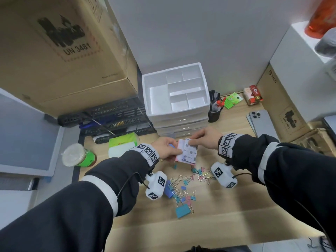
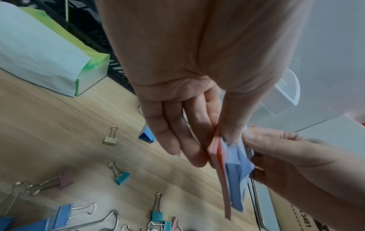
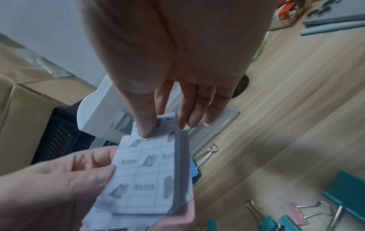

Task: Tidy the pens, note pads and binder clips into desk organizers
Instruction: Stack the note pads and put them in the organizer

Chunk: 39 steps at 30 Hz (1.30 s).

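Both hands pinch the stacked pink and "Notes"-printed paper note pads (image 1: 187, 151) mid-air, near the white compartmented plastic organizer (image 1: 175, 91): left hand (image 1: 166, 149) thumb-over-edge, right hand (image 1: 204, 138) only on the far corner, so pads may slide apart onto the pastel binder clips (image 1: 183, 193).

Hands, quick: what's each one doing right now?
Left hand: holds the stack of note pads, thumb on top, fingers beneath.
Right hand: pinches the stack's top sheet at its far edge.

Counts on the light wooden desk (image 1: 227, 206)

Two bare hands, two stacked sticky-note pads (image 1: 187, 151), one white compartmented drawer organizer (image 1: 174, 91), one black pen cup (image 1: 214, 113), one grey phone (image 1: 261, 122), and about twenty pastel binder clips (image 1: 183, 191), the exact number unclear.
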### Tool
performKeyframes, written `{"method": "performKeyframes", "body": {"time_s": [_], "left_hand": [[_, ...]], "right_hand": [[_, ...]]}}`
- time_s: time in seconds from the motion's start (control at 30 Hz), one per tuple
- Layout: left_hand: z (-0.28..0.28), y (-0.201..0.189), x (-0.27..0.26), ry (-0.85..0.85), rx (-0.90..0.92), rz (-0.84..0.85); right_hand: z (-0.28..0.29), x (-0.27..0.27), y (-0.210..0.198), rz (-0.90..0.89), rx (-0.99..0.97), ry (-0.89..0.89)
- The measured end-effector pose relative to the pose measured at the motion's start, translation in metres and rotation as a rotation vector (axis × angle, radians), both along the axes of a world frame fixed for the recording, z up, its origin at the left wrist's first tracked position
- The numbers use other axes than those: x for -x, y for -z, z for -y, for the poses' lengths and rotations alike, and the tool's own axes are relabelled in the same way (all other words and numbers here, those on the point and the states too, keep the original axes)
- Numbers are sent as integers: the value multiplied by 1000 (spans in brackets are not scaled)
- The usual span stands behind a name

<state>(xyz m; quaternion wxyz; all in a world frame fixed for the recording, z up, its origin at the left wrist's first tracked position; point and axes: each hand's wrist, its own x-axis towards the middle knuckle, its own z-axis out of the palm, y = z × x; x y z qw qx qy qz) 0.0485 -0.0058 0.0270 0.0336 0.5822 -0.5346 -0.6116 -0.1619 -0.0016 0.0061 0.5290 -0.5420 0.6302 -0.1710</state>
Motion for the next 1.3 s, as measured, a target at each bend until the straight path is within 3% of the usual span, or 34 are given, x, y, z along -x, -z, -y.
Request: {"method": "performKeyframes", "body": {"time_s": [0.2,0.33,0.47,0.6,0.73,0.8,0.87,0.93,1.07,1.17,1.3], "left_hand": [[4,-8,-3,-77,-67,-46],[14,-27,-2,-188,-86,-53],[27,-55,-13,-67,10,-96],[50,-78,-31,-56,172,-4],[64,-97,-41,-216,264,-31],[70,-100,-46,-298,328,83],[73,-96,-53,-250,395,290],[75,-89,-57,-169,404,378],[79,-78,-52,-187,381,276],[87,-76,-50,-164,409,305],[93,-73,-54,-133,405,310]], "right_hand": [[5,-9,-14,91,-37,40],[14,-23,-38,63,48,14],[31,-40,-77,-24,139,-56],[60,-53,-117,-165,203,-264],[97,-70,-152,-291,322,-349],[119,-78,-161,-346,377,-291],[138,-84,-161,-417,382,-240],[151,-88,-153,-468,359,-225],[168,-100,-135,-568,371,-237],[176,-103,-129,-620,390,-240],[174,-101,-120,-736,620,-334]]}}
